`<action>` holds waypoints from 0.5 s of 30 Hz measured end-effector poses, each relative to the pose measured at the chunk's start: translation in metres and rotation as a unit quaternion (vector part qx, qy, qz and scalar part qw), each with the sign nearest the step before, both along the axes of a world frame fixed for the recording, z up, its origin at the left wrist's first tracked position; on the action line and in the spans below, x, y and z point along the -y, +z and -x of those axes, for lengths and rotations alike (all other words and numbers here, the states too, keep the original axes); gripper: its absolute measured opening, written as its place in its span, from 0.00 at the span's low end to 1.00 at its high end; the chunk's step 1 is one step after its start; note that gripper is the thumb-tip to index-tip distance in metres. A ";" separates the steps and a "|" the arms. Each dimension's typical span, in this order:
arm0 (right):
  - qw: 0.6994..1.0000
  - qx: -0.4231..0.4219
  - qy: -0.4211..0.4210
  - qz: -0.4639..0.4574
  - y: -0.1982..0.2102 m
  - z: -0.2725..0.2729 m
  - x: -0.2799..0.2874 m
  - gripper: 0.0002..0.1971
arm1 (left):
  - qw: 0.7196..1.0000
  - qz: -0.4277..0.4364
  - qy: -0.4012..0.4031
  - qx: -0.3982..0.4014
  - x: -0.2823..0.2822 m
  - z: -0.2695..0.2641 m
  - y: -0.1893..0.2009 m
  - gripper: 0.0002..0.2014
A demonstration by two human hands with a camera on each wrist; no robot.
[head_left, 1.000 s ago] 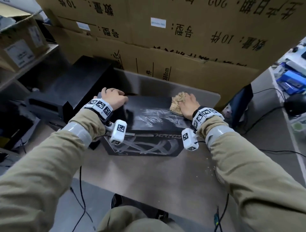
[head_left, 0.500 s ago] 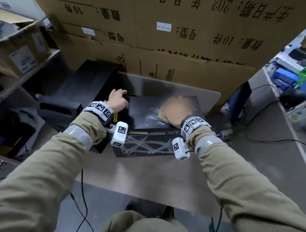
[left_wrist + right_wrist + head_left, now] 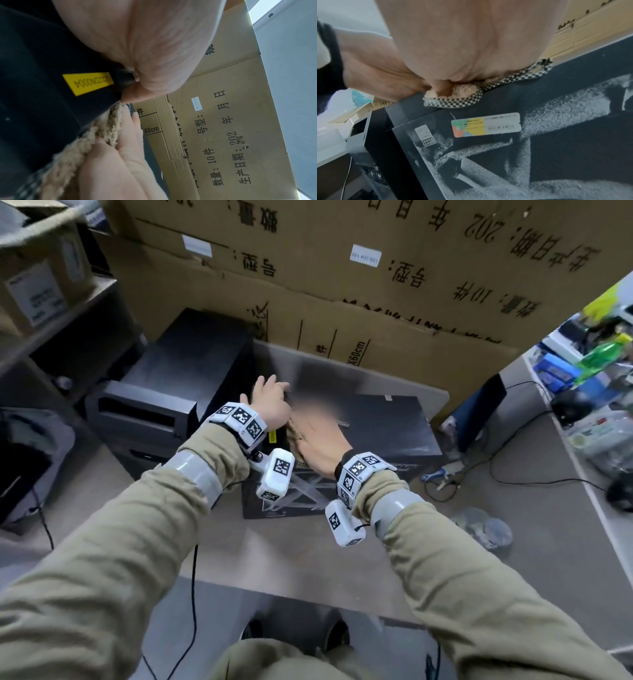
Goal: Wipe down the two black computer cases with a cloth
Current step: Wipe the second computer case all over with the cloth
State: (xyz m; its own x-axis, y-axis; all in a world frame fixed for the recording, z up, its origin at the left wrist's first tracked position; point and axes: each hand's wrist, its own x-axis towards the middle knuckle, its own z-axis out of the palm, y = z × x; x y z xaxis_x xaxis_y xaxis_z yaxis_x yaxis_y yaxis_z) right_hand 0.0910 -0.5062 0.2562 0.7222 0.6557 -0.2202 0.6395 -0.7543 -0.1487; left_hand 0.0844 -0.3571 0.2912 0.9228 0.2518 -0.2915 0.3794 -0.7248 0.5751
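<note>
Even indoor light, wide-angle bending at the edges, and motion blur smearing the right hand [image 3: 320,436] in the head view.

A grey table top [image 3: 291,546] carries one black computer case [image 3: 387,436], set toward its far edge and lying on its side, dusty front panel facing near. Left of the table, a second black case [image 3: 191,361] stands on a lower surface; what bears it cannot be told. A black cable [image 3: 194,577] hangs over the near left edge. On the floor [image 3: 534,508] to the right lie black cables [image 3: 534,481] and a clear plastic item [image 3: 486,527]. Stacked cardboard boxes [image 3: 376,313] stand against the far edge.
</note>
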 end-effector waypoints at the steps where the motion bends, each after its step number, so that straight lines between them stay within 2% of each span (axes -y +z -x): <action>1: 1.000 0.004 0.003 0.002 0.000 0.000 0.001 0.31 | 1.000 -0.012 0.003 -0.004 0.002 0.000 0.001 0.33; 9: 0.998 0.004 -0.056 -0.029 -0.008 -0.002 0.021 0.34 | 0.995 -0.082 0.025 -0.045 0.021 0.000 0.015 0.36; 15: 0.990 0.012 -0.134 -0.049 -0.009 -0.025 0.110 0.35 | 0.988 -0.135 0.065 -0.029 0.031 -0.006 0.002 0.34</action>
State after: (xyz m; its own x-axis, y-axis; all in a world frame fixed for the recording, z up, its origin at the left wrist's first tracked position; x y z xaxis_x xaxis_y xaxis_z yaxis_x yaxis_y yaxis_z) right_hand 0.1163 -0.6162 0.2476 0.8775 0.4568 -0.1461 0.4222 -0.8802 -0.2166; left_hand 0.0908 -0.3881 0.2935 0.8615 0.4429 -0.2483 0.5058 -0.7921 0.3419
